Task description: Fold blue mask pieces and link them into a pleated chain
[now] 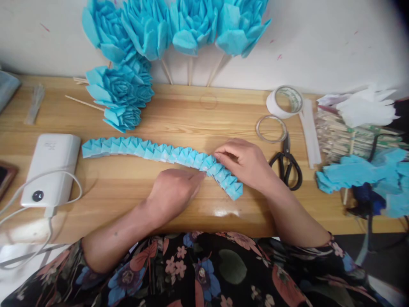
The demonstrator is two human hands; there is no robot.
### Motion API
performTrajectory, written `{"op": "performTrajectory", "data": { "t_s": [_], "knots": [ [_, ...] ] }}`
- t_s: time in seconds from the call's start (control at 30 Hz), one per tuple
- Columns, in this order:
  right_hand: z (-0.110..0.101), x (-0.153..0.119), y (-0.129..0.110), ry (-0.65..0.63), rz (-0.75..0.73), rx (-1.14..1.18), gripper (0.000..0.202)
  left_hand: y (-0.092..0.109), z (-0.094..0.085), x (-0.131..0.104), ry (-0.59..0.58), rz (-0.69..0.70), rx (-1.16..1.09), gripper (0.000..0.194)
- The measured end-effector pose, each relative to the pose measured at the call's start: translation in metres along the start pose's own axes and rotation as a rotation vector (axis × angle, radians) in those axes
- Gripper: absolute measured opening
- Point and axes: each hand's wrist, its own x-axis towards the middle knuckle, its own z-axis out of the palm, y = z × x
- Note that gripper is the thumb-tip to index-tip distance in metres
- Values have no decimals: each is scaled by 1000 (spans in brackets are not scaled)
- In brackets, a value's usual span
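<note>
A long strip of folded light-blue paper lies across the table in a gentle curve, its right end bending down toward me. My left hand is closed, with its fingertips at the lower edge of the strip, right of the middle. At the upper edge, nearly opposite, my right hand pinches the strip between thumb and forefinger. Several pleated segments extend past my hands to the right. The tips of my left fingers are partly hidden.
Blue paper flowers on sticks lean along the wall. To the right are a tape roll, a thinner ring, black scissors, bundled sticks and more blue paper. A white power bank with a cable lies left.
</note>
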Motion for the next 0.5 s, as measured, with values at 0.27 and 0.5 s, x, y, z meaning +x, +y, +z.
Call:
{"op": "performTrajectory", "data": {
  "t_s": [0.27, 0.5],
  "knots": [
    [1, 2, 12, -15, -125, -52, 17, 0, 0, 1, -16, -4, 9, 27],
    [2, 3, 13, -25, -188, -40, 20, 3, -4, 0, 84, -11, -13, 34]
  ]
}}
